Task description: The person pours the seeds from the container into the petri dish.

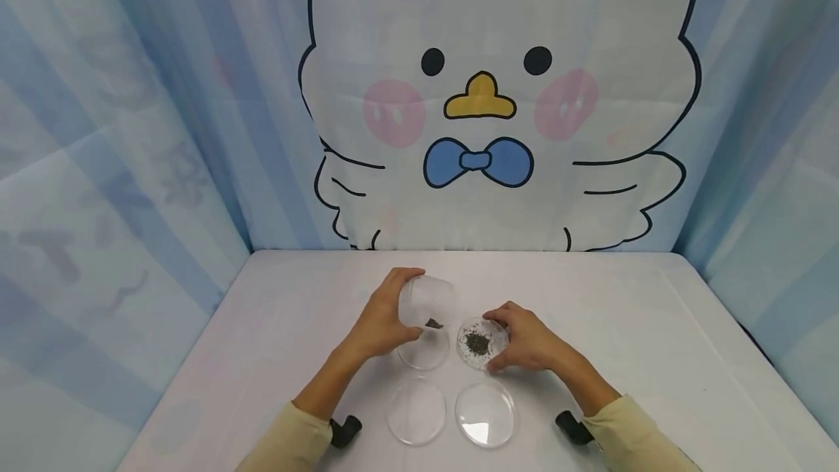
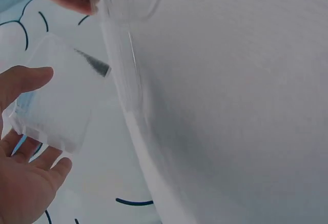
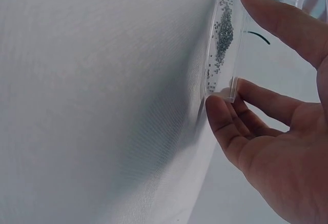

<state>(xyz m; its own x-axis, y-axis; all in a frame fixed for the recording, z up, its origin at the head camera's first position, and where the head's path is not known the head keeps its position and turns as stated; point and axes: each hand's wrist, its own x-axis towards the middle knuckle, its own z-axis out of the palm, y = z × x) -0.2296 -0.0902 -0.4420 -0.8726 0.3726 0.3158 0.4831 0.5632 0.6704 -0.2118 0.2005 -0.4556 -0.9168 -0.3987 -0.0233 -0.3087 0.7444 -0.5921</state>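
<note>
My left hand (image 1: 383, 319) grips a clear plastic tub (image 1: 429, 296), which is tilted above the table. A small heap of dark granules (image 2: 97, 64) is gathered in one lower corner of the tub. Under it lies a clear round dish (image 1: 426, 359). To the right, my right hand (image 1: 529, 341) holds another petri dish (image 1: 465, 359) between thumb and fingers. Dark granules (image 3: 224, 34) are piled in the middle of this dish, with loose ones scattered around. The dish stands close to the tabletop; whether it touches is unclear.
Two more clear round dishes lie nearer on the white table (image 1: 262, 355): a left one (image 1: 416, 414) and a right one (image 1: 485, 406), which reflects light. A printed curtain (image 1: 472, 217) rises behind the table, and others flank both sides.
</note>
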